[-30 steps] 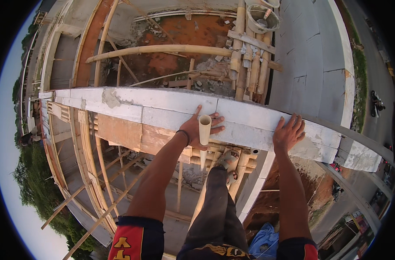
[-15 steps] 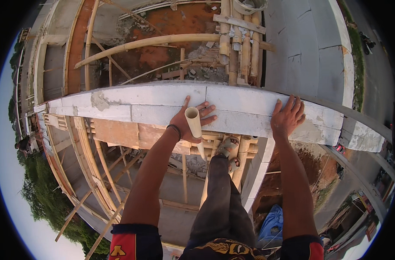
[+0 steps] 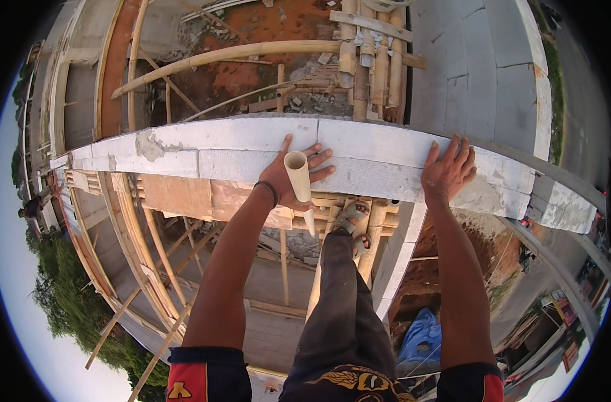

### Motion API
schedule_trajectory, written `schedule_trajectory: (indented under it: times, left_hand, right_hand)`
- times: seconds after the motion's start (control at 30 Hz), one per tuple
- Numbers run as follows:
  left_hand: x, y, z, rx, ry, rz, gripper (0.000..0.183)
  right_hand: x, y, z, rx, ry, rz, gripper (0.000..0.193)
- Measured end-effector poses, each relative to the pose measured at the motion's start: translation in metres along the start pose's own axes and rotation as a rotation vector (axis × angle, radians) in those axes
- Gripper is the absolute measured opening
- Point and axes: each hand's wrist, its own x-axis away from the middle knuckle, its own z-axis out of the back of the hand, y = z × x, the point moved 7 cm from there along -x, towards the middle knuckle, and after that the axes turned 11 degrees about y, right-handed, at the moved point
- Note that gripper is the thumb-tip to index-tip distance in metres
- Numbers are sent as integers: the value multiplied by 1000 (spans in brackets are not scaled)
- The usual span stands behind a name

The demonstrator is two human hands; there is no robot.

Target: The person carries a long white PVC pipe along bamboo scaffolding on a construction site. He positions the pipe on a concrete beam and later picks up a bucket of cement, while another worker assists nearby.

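Note:
My left hand (image 3: 292,175) rests palm down on top of a white block wall (image 3: 205,151), fingers spread, with a cream plastic pipe (image 3: 298,184) standing upright against it; whether the fingers grip the pipe I cannot tell. A dark band circles that wrist. My right hand (image 3: 447,171) lies flat and open on the wall top farther right. Below, my leg in dark trousers stands with a sandalled foot (image 3: 351,221) on bamboo scaffolding.
Bamboo poles (image 3: 225,55) and a bundle of upright bamboo (image 3: 372,60) lie beyond the wall over red earth and rubble. A concrete slab (image 3: 479,67) is at the upper right. Scaffold poles (image 3: 164,268) drop away at the lower left; the ground is far below.
The view has drifted slightly, so the wall and both hands sit a little higher in the picture. Both hands stay planted on the wall top, and the pipe keeps its place.

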Motion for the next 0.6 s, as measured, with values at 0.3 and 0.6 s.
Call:
schedule_trajectory:
  times: [0.3,0.6]
  left_hand:
    - [0,0,2,4,-11,11,94]
    - [1,-1,4,28,22,-1,98]
  right_hand:
    - [0,1,-4,34,-44,-14,56]
    - [0,1,-4,45,-67,-24,55]
